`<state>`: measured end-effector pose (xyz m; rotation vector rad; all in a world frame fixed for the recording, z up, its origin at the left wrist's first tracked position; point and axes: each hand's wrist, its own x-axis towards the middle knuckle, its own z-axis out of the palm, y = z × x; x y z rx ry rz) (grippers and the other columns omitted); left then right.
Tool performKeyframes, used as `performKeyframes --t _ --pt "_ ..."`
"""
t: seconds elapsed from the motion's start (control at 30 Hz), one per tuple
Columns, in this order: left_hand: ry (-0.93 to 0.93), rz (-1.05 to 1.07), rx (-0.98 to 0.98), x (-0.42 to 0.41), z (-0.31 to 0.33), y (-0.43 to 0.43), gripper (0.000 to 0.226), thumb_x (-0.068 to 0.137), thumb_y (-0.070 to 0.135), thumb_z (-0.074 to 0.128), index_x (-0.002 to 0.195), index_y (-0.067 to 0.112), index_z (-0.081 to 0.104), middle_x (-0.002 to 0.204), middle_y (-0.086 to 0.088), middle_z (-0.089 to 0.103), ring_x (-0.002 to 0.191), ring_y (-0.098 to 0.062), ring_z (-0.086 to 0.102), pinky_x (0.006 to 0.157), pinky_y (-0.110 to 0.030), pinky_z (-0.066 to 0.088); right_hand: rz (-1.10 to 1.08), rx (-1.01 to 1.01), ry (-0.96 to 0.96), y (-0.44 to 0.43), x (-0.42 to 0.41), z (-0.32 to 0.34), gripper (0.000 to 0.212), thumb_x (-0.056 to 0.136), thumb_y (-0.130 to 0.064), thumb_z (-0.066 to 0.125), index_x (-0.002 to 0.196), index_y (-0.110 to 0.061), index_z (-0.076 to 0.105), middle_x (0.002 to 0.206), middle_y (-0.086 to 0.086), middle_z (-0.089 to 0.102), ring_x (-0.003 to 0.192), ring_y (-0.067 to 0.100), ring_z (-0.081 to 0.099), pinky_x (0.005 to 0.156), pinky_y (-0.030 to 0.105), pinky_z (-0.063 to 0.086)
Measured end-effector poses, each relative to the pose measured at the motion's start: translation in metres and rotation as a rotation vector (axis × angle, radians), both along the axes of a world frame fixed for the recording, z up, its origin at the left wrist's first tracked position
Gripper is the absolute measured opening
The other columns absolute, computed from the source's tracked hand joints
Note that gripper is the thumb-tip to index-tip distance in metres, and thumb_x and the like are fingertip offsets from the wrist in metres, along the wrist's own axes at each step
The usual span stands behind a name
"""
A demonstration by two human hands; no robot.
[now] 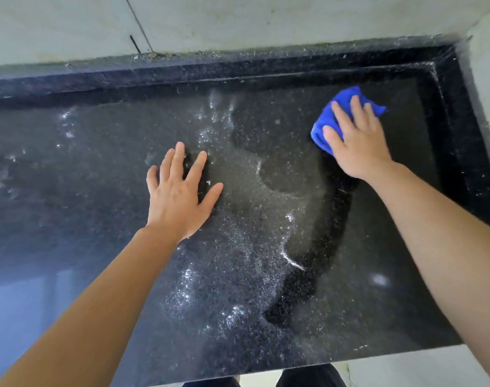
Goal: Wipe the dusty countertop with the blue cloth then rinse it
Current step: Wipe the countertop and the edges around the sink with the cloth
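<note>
A pale, smudged wall [238, 20] ran from ten to one o'clock, crossed by a thin dark seam [137, 23] slanting at eleven. Grit [154, 55] lay along its foot. A second pale wall [486, 79] closed the corner at two. Light floor [405, 364] showed at five. A bluish sheen [20, 297] of light lay at eight.

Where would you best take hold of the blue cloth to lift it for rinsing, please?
From above: the blue cloth lies bunched under the flat right hand, so curl those fingers over its thick far fold, with the thumb tucked under the left edge.
</note>
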<state>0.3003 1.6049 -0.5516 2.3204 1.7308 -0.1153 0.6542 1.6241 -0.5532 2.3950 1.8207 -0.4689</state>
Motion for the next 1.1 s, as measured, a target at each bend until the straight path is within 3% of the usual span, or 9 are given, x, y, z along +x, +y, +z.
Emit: performKeyframes --t 0.13,0.2,0.43,0.6,0.67,0.8,0.93,1.1 --pt "0.016 0.166 -0.066 -0.033 0.001 -0.005 0.074 0.096 0.063 0.021 0.157 0.021 0.018 0.165 -0.014 0.002 0.151 -0.034 0.000 0.120 -0.056 0.007 -0.208 -0.020 -0.024 0.018 -0.034 0.000 0.064 0.104 -0.053 0.017 0.159 -0.026 0.003 0.166 0.012 -0.008 0.152 0.038 -0.007 0.123 0.051 0.000" --pt "0.053 0.188 -0.106 -0.043 -0.001 -0.011 0.079 0.095 0.065 0.016 0.158 0.019 0.011 0.165 -0.011 -0.002 0.151 -0.032 -0.003 0.121 -0.056 0.006 -0.213 -0.003 -0.010 0.040 -0.067 -0.001 0.065 0.103 -0.054 0.015 0.159 -0.024 0.002 0.166 0.013 -0.009 0.151 0.038 -0.009 0.123 0.053 -0.002" --pt "0.066 0.170 -0.107 -0.048 -0.010 -0.015 0.078 0.096 0.064 0.021 0.158 0.021 0.003 0.166 -0.005 -0.008 0.152 -0.029 -0.008 0.121 -0.055 0.002 0.164 0.049 0.058 0.079 -0.212 -0.006 0.066 0.103 -0.053 0.017 0.159 -0.021 0.003 0.166 0.013 -0.008 0.150 0.041 -0.010 0.122 0.055 -0.004" --pt "0.035 0.169 -0.105 -0.050 -0.013 -0.016 0.078 0.096 0.065 0.022 0.159 0.022 0.004 0.166 -0.005 -0.008 0.152 -0.028 -0.008 0.121 -0.055 0.000 0.569 0.053 0.111 0.072 -0.200 -0.006 0.061 0.103 -0.054 0.022 0.159 -0.030 0.011 0.167 0.004 -0.001 0.153 0.031 -0.004 0.124 0.047 -0.001" --pt "0.032 0.166 -0.107 -0.051 -0.013 -0.015 0.078 0.096 0.065 0.021 0.159 0.022 0.003 0.166 -0.005 -0.008 0.152 -0.028 -0.008 0.120 -0.055 0.000 0.541 0.062 0.130 0.066 -0.169 -0.009 0.060 0.103 -0.055 0.024 0.158 -0.033 0.015 0.167 0.001 0.002 0.154 0.027 -0.001 0.124 0.047 0.001" --pt "0.057 0.151 -0.103 -0.052 -0.014 -0.016 0.077 0.097 0.065 0.019 0.158 0.022 0.000 0.166 -0.004 -0.010 0.152 -0.029 -0.009 0.121 -0.055 0.001 0.220 0.071 0.085 0.060 -0.108 -0.008 0.062 0.102 -0.059 0.022 0.158 -0.033 0.014 0.167 0.003 0.001 0.153 0.029 -0.003 0.124 0.048 -0.001" --pt "0.091 0.133 -0.114 -0.053 -0.018 -0.015 0.076 0.098 0.065 0.013 0.158 0.023 -0.006 0.165 -0.005 -0.015 0.151 -0.029 -0.012 0.121 -0.056 0.000 0.055 0.044 0.041 0.069 -0.141 -0.008 0.064 0.102 -0.054 0.019 0.159 -0.026 0.010 0.166 0.013 -0.004 0.152 0.038 -0.006 0.123 0.053 -0.002" --pt "0.082 0.143 -0.092 -0.053 -0.020 -0.016 0.075 0.097 0.065 0.012 0.158 0.024 -0.004 0.165 -0.005 -0.012 0.152 -0.029 -0.010 0.120 -0.055 0.000 0.239 0.059 0.054 0.077 -0.232 -0.009 0.063 0.103 -0.051 0.019 0.159 -0.024 0.009 0.166 0.014 -0.003 0.151 0.042 -0.006 0.122 0.055 0.000"
